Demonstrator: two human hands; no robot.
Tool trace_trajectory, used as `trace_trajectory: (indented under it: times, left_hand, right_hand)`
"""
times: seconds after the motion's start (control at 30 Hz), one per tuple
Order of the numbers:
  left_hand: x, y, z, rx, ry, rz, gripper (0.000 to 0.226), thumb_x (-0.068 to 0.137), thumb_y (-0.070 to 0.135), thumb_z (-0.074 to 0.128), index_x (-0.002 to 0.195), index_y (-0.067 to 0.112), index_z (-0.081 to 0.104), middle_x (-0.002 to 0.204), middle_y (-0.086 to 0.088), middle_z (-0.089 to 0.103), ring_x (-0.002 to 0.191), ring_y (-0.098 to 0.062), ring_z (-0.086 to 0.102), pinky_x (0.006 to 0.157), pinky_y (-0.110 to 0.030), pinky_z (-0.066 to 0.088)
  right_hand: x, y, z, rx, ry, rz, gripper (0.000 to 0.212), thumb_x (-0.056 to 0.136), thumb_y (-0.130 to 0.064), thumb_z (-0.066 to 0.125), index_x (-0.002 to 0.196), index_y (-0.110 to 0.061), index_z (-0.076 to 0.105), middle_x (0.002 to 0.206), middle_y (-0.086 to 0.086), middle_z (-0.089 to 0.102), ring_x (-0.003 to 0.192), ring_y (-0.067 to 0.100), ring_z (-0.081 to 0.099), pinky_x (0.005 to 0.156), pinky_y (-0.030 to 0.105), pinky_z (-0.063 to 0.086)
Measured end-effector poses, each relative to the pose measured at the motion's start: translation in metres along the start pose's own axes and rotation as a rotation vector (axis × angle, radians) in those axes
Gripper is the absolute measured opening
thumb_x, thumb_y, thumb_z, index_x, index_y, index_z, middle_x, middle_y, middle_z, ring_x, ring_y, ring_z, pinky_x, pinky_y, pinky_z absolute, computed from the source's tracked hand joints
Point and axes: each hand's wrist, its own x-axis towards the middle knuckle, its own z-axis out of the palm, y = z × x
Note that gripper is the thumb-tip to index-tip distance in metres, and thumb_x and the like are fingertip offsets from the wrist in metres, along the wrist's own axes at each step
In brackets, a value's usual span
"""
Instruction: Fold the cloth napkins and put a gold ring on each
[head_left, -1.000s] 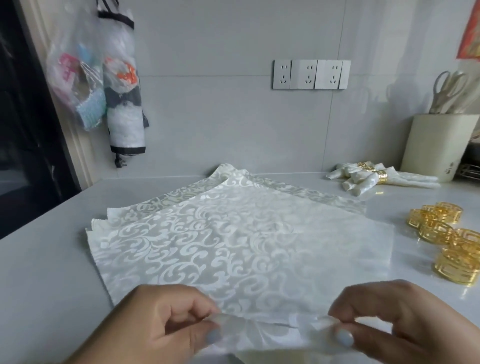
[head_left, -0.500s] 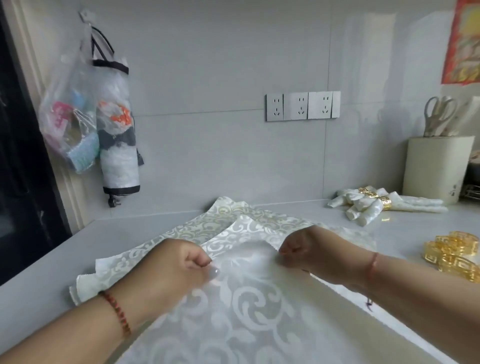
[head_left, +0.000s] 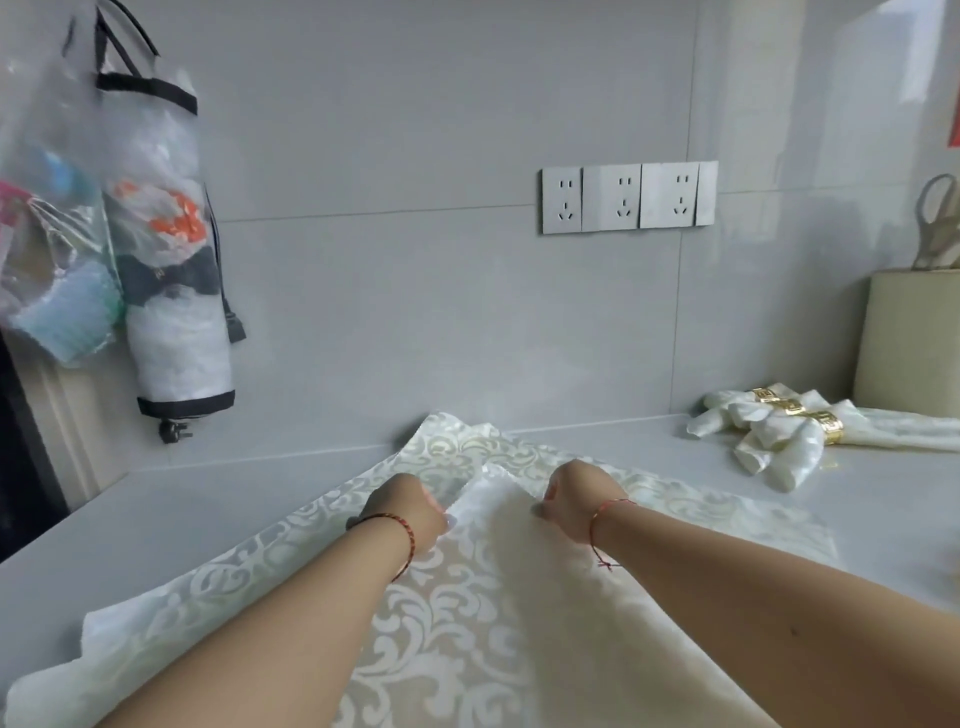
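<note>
A stack of white patterned cloth napkins (head_left: 291, 551) lies spread on the grey counter. The top napkin (head_left: 467, 587) is folded over away from me, its near corner carried to the far side. My left hand (head_left: 402, 506) and my right hand (head_left: 579, 499) each pinch that napkin's edge near the far corner, a small gap between them. At the back right lie finished rolled napkins (head_left: 779, 441), each with a gold ring (head_left: 831, 426) round it. The loose gold rings are out of view.
A cream utensil holder (head_left: 909, 343) with scissors stands at the far right against the wall. Plastic bags (head_left: 93, 218) hang on the left wall. Wall sockets (head_left: 628, 197) sit above the counter (head_left: 156, 509).
Both hands carried the near corner of the top napkin from the front edge away toward the wall, folding it over. The camera tilted up, and the loose gold rings left the view.
</note>
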Motion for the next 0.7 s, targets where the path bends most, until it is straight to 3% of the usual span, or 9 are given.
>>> trace_trajectory:
  times: [0.1,0.4,0.5,0.57,0.63,0.7]
  left_hand:
    - [0.027,-0.002,0.009,0.046,-0.017,-0.031,0.031,0.075,0.047,0.069,0.084,0.019,0.062,0.076,0.003,0.063,0.088,-0.025,0.063,0.094,-0.041,0.049]
    - [0.052,-0.002,0.018,0.01,-0.017,-0.081,0.04,0.07,0.05,0.071,0.096,0.02,0.063,0.085,0.002,0.068,0.092,-0.025,0.065,0.095,-0.042,0.049]
    - [0.055,0.001,0.018,0.026,-0.026,-0.059,0.043,0.074,0.05,0.071,0.102,0.018,0.063,0.096,0.001,0.067,0.098,-0.025,0.063,0.096,-0.041,0.048]
    - [0.055,0.005,0.019,0.05,-0.057,-0.026,0.044,0.075,0.051,0.069,0.105,0.019,0.061,0.103,0.002,0.066,0.103,-0.025,0.061,0.097,-0.04,0.048]
    - [0.054,0.008,0.022,0.028,-0.082,0.003,0.035,0.076,0.05,0.067,0.098,0.023,0.061,0.098,0.005,0.065,0.103,-0.023,0.06,0.097,-0.038,0.048]
    - [0.054,0.007,0.027,-0.018,-0.07,0.028,0.026,0.077,0.048,0.066,0.079,0.023,0.058,0.083,0.007,0.064,0.094,-0.021,0.061,0.094,-0.033,0.047]
  right_hand:
    - [0.017,0.002,0.006,-0.006,0.02,0.018,0.028,0.086,-0.033,0.063,0.1,-0.009,0.068,0.1,0.007,0.068,0.095,0.025,0.063,0.081,0.029,0.051]
    - [0.035,0.0,0.011,0.007,0.023,0.045,0.022,0.085,-0.03,0.059,0.095,-0.011,0.065,0.094,0.005,0.066,0.082,0.025,0.059,0.066,0.024,0.041]
    - [0.036,-0.001,0.012,-0.013,0.017,0.041,0.019,0.084,-0.03,0.058,0.074,-0.014,0.057,0.074,0.003,0.056,0.074,0.026,0.054,0.059,0.025,0.037]
    - [0.036,-0.002,0.014,-0.03,0.012,0.042,0.031,0.082,-0.035,0.057,0.06,-0.019,0.041,0.062,0.0,0.045,0.07,0.027,0.048,0.056,0.026,0.035]
    - [0.035,-0.004,0.015,-0.038,-0.003,0.032,0.035,0.08,-0.041,0.057,0.06,-0.019,0.037,0.064,-0.001,0.046,0.069,0.026,0.047,0.056,0.027,0.033]
    - [0.032,-0.004,0.015,-0.03,-0.023,0.01,0.029,0.08,-0.043,0.056,0.064,-0.02,0.045,0.073,-0.001,0.054,0.073,0.024,0.05,0.061,0.028,0.033]
